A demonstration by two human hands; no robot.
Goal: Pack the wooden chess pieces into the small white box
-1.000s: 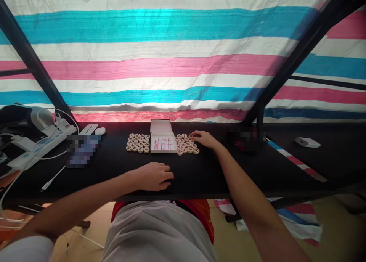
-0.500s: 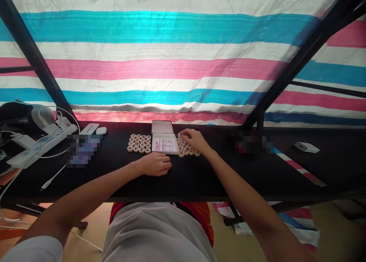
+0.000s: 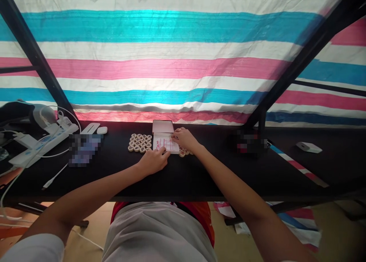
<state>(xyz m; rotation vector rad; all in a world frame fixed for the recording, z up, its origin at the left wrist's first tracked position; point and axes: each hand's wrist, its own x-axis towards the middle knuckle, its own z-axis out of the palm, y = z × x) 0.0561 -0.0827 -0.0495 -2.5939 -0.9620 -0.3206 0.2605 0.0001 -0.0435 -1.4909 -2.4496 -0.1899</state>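
Observation:
A small white box [image 3: 175,152] lies with its lid [image 3: 162,126] folded back behind it. A sheet with pink lines [image 3: 164,143] shows inside. My left hand [image 3: 154,161] is at the box's front edge, fingers curled and fingertips gripping the rim. Over the box's right side, my right hand [image 3: 183,137] has its fingers pinched together; what they hold is too small to make out. Left of the box, round xiangqi pieces [image 3: 140,143] with dark characters stand in neat rows. Pieces with red characters [image 3: 182,153] are on the right, mostly hidden by my right hand.
A black table [image 3: 206,178] carries everything. At left are a power strip [image 3: 42,143] with cables, a blurred-out item [image 3: 85,151], a cable plug [image 3: 51,182] and a white case [image 3: 101,130]. A white adapter [image 3: 309,147] lies far right. A striped sheet [image 3: 160,69] hangs behind.
My right hand has moved left from the red-marked pieces to over the box. My left hand has come up from the table to the box's front edge.

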